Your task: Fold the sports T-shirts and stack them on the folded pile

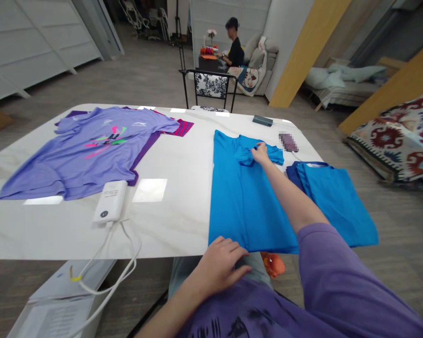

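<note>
A bright blue T-shirt [229, 197] lies partly folded on the table in front of me, one side turned over towards its middle. Out at its far end, my right hand [261, 153] pinches the bunched fabric by the sleeve. My left hand [223, 260] rests at the shirt's near edge, by the table's front rim, fingers stretched and thumb apart. It touches or nearly touches the hem; I cannot tell which. To the right sits a folded blue garment pile [338, 202], with a darker blue layer showing underneath.
Several shirts, a lilac one [109, 141] on top, are spread on the white table [176, 211] at left. A white power bank [111, 202] trails cables over the front edge. A phone [288, 142] and dark case [262, 121] lie at the back right. Beyond sits a person [235, 49].
</note>
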The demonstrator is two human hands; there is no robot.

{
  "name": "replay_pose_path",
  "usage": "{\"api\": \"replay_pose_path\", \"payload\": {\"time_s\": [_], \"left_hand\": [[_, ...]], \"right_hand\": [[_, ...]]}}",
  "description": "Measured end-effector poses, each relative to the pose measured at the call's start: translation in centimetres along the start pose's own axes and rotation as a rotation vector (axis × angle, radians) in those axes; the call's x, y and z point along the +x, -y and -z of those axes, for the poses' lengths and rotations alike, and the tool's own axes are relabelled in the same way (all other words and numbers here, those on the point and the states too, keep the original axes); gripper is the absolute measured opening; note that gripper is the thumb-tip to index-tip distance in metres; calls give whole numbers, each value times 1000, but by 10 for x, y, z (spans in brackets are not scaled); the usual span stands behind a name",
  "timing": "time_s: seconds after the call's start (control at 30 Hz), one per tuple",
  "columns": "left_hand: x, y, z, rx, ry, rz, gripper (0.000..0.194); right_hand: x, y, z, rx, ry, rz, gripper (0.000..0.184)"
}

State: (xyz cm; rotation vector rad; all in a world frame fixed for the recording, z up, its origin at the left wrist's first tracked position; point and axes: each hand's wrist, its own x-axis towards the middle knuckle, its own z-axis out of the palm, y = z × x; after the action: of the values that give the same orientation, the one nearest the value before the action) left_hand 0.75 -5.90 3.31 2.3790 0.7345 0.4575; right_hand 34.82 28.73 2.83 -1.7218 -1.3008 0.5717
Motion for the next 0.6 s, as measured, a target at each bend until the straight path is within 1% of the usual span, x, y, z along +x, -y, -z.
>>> {"api": "replay_pose_path", "payload": {"time_s": [0.07, 0.13, 0.2, 0.3, 0.37, 0.4, 0.47, 0.5, 0.6], "left_hand": [[14, 12, 6, 38, -79, 35, 28], [28, 29, 12, 129, -155, 76, 38], [39, 48, 15, 243, -179, 105, 52], [45, 70, 11, 372, -167, 150, 75], [43, 75, 7, 416, -167, 180, 83], [41, 76, 5, 431, -163, 193, 85], [39, 74, 2, 454, -149, 216, 88], [39, 74, 2, 459, -141, 227, 89], [44, 77, 8, 444, -137, 262, 94]], "right_hand": [[4, -8, 1, -168, -30, 9, 29], [12, -9, -7, -233, -9, 6, 40], [22, -2, -21, -346, 50, 67, 44], [42, 17, -54, -540, 197, 254, 51], [55, 30, -82, -585, 332, 375, 60], [61, 34, -96, -591, 396, 406, 65], [71, 38, -123, -615, 487, 407, 76], [76, 37, -135, -629, 504, 392, 80], [93, 29, -160, -644, 479, 387, 90]]}}
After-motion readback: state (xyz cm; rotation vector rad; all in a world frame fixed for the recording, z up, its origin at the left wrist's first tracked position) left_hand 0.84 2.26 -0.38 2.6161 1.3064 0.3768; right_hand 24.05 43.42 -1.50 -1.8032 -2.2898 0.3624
